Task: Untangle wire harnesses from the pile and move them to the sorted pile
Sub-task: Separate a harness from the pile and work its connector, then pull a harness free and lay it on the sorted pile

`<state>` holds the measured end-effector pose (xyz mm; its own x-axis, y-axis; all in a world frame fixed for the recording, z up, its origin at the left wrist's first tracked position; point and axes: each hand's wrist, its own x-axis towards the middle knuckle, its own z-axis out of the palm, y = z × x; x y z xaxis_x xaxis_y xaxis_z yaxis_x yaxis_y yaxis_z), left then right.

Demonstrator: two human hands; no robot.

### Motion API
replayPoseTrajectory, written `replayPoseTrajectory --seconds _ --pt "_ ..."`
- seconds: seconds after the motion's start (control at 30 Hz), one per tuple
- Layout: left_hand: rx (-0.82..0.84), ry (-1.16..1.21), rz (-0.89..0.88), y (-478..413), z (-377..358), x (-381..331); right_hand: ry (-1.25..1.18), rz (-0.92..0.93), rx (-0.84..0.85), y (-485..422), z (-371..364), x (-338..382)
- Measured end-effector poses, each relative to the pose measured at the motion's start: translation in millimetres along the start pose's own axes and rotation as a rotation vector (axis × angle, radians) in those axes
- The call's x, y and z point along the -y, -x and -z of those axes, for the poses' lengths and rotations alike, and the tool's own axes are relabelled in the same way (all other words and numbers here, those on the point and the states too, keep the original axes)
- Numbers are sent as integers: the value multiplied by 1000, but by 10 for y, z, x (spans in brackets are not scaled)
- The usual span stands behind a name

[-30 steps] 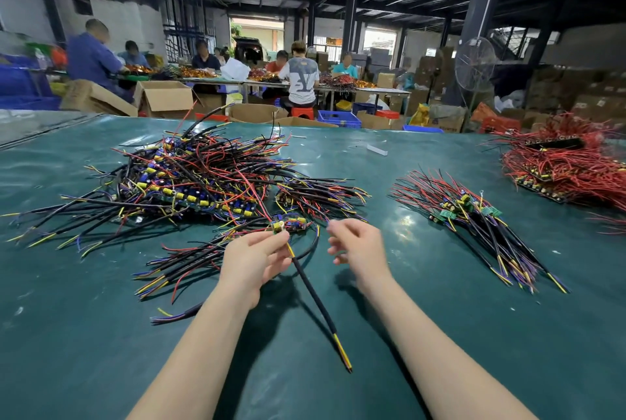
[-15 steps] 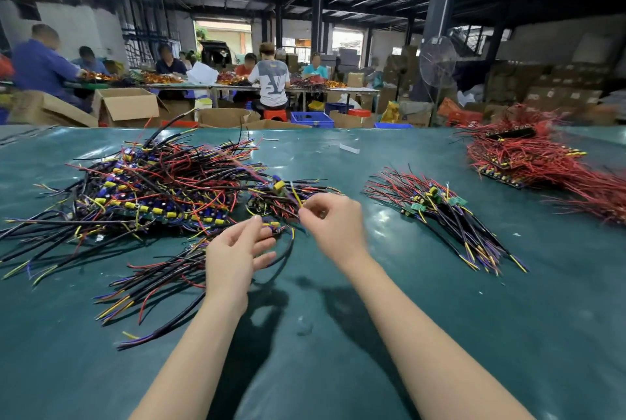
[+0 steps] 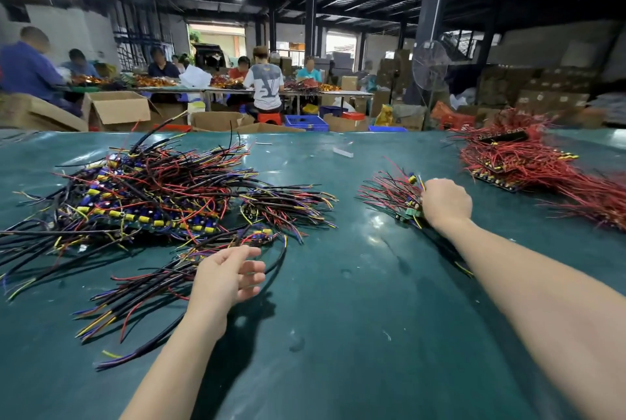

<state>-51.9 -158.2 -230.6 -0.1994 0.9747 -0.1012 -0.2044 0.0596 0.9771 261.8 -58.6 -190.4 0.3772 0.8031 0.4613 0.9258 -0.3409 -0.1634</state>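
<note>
room: dim warehouse hall with dark steel roof beams. People sit at long far tables. Open brown cardboard boxes, a blue plastic crate and a grey pedestal fan stand behind the near table.
surface: glossy dark teal table cover, fills the lower frame.
left of centre: big tangled pile of black, red, blue and yellow wire harnesses, with yellow connectors in a row along its near edge.
near side: loose black, red and yellow harness strands fan out from that pile toward the left forearm.
right of centre: small sorted pile of red and black wire harnesses with green boards, well apart from the tangled pile.
far right: separate heap of red wires on dark circuit boards, apart from the sorted pile.
left hand: palm turned inward, fingers relaxed and slightly spread, gripping nothing. It sits over the inner ends of the loose strands. Fingertips point right and a black wire loop curves just past them. Contact with the wires: cannot tell.
right hand: at the right edge of the sorted pile, back of hand to camera, fingers curled down out of sight. A small yellow connector and thin wires stick out just beyond the knuckles. Clamped on a harness or only resting on it: cannot tell.
forearms: both bare. The right one lies over the sorted pile's tail wires.
</note>
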Motion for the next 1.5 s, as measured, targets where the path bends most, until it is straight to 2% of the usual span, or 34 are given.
replayPoseTrajectory --seconds 0.23,0.33,0.43,0.53,0.6,0.7,0.77,0.87,0.93,1.03,1.1,1.23,1.33,1.4,1.5 --pt "130 -208 -14 23 -1 7 82 19 178 103 -243 -89" --pt "229 -435 -93 54 -27 55 28 -11 213 125 -282 -91" --pt "278 -791 -306 67 -22 103 -84 -37 142 201 -255 39" --pt "94 -1141 -575 84 0 123 -378 -27 56 457 -223 420" --pt "-67 -1190 -708 90 12 115 -635 -8 93 733 -186 764" --pt "-183 -1140 -870 53 69 90 -879 33 187 1172 -157 1226" --pt "-280 -1198 -802 27 141 82 -913 87 290 1410 -164 1434" --pt "-283 -1388 -520 -10 229 107 -735 295 414 1612 -229 1586" --pt "-270 -1437 -495 -45 258 142 -595 432 439 1631 -238 1590" --pt "-286 -1412 -535 -60 253 154 -612 505 483 1614 -209 1539" --pt "-299 -1364 -564 -47 245 155 -660 541 430 1607 -201 1513" --pt "-299 -1189 -614 -29 200 105 -1065 405 148 1597 -169 1493" --pt "-263 -1125 -591 -7 173 75 -1182 386 29 1618 -120 1487" --pt "-213 -1139 -611 7 174 82 -1232 375 67 1622 -103 1480" --pt "-181 -1114 -641 20 173 76 -1369 271 237 1636 -84 1487"
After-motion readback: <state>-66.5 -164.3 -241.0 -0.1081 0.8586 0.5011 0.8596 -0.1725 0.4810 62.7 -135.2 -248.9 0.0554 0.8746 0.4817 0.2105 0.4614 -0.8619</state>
